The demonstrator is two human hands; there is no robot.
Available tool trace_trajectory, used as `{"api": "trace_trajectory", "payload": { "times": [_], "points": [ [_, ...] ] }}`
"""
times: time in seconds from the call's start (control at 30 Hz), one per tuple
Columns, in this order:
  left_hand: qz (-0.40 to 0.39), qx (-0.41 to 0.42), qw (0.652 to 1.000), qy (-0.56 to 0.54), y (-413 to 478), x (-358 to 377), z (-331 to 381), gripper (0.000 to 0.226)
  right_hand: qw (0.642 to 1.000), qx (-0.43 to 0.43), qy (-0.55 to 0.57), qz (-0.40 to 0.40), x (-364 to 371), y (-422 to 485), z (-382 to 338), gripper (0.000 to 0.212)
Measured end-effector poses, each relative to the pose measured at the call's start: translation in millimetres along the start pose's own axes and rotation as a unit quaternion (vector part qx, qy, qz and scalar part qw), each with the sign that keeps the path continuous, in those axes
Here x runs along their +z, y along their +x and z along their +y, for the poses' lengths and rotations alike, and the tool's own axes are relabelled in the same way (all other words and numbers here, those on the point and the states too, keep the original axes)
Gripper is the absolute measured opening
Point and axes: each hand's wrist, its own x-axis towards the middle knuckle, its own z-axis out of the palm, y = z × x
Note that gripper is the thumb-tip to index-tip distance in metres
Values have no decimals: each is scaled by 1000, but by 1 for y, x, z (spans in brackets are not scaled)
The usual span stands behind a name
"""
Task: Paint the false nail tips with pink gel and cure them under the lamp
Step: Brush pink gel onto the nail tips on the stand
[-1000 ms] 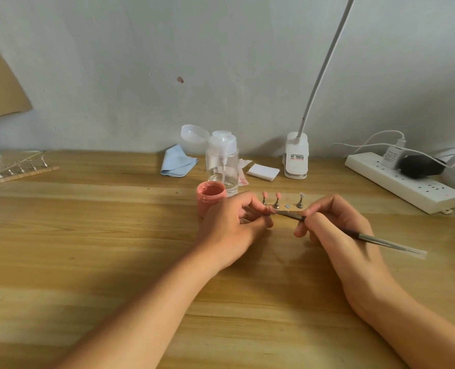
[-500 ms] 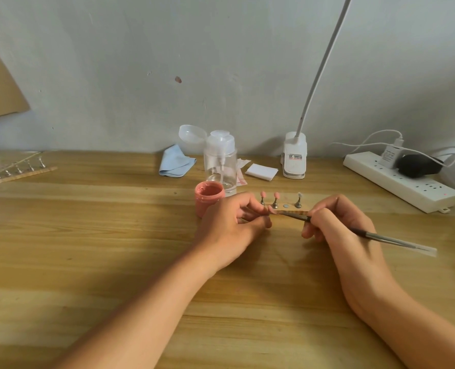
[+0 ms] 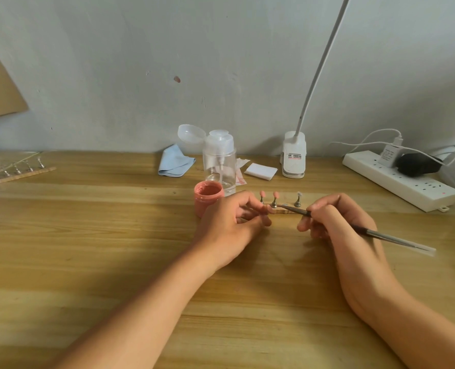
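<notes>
Head view: pale wooden tabletop (image 3: pixel 88 249) against a grey-white plastered wall (image 3: pixel 141 62). Along the far edge, left to right: folded blue cloth (image 3: pixel 174 162), clear plastic pump bottle (image 3: pixel 219 161), white clip-on lamp base (image 3: pixel 293 155), white power strip (image 3: pixel 399 182). Mid-table, open round pink gel jar (image 3: pixel 209 194), just left of a short wooden strip (image 3: pixel 284 210) bearing two pink false nail tips (image 3: pixel 276 194) and one clear false nail tip (image 3: pixel 299 194). Left hand (image 3: pixel 229 225) curled, pinching a small pinkish piece (image 3: pixel 267 208) at the strip's near edge. Right hand (image 3: pixel 332 222) clamped on a slim metal brush (image 3: pixel 380 234), its point touching that piece.

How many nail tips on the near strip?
3. Two pink tips stand at the strip's left end, just behind the left hand; one clear tip stands further right, beyond the brush. The left hand may hide another.
</notes>
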Motion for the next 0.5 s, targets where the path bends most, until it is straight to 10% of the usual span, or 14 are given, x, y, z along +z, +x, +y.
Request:
{"api": "trace_trajectory", "payload": {
  "times": [0.5],
  "points": [
    [-27,4,1000,-14,-2,-3,3,9,999,12,10,-39,2,-1,-2,10]
  ]
}}
